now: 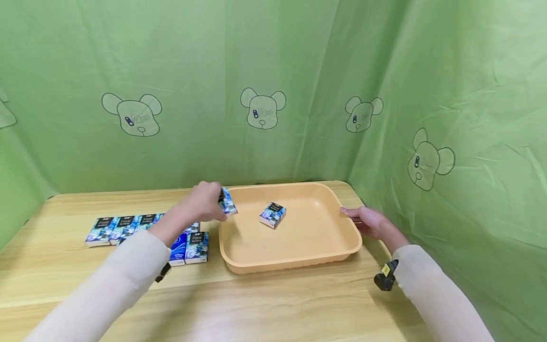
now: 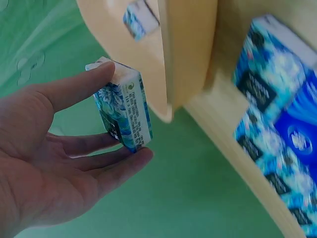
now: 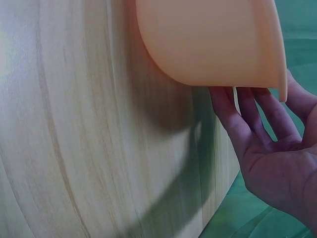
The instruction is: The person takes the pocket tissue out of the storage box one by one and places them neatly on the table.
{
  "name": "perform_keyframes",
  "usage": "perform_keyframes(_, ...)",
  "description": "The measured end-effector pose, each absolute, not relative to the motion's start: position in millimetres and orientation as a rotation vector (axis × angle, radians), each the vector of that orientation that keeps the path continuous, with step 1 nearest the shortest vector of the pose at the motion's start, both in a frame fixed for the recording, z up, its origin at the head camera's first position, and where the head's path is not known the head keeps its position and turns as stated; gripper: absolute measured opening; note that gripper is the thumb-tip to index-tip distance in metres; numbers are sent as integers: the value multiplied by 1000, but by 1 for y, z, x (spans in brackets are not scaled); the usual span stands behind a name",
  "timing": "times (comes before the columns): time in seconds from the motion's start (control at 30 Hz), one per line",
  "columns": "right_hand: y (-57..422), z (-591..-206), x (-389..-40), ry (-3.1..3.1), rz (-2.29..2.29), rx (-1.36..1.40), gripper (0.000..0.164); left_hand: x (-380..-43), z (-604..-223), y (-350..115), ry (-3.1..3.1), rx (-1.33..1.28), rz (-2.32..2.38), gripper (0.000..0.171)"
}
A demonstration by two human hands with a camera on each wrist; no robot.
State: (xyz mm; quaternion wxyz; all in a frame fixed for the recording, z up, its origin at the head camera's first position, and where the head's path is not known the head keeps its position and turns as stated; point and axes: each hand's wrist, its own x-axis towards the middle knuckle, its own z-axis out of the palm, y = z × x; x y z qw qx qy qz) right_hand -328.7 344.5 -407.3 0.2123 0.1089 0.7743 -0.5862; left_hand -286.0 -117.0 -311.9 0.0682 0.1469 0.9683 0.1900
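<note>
In the left wrist view, my left hand (image 2: 64, 144) pinches a small blue floral tissue pack (image 2: 124, 106) between the thumb and the fingertips. The head view has that hand (image 1: 207, 202) above the left rim of a peach-coloured plastic tray (image 1: 299, 254). One tissue pack (image 1: 272, 214) lies inside the tray, left of its middle. At the tray's right side, my right hand (image 1: 369, 221) grips the rim, thumb on top. From the right wrist view, the fingers of the right hand (image 3: 272, 144) reach under the tray's outer wall (image 3: 213, 44).
Left of the tray, several tissue packs (image 1: 124, 228) lie in rows on the wooden table (image 1: 256, 304), partly covered by my left forearm. A plain blue pack (image 1: 177, 249) is among them. Green curtains (image 1: 192, 156) stand behind the table and at both sides.
</note>
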Motion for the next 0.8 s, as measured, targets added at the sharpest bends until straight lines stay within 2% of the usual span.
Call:
perform_keyframes(0.13, 346, -408, -329, 2148, -1627, 306, 30, -284, -301, -140, 2932, 410, 548, 48)
perform_keyframes(0.27, 347, -409, -329, 2144, -1628, 310, 33, -283, -297, -166, 2912, 356, 530, 64)
perform_keyframes(0.5, 348, -406, -327, 2142, -1627, 294, 28, -277, -297, -217, 2878, 268, 503, 93)
perform_keyframes(0.8, 348, -406, -327, 2129, -1645, 303, 27, -266, -312, -280, 2865, 206, 467, 98)
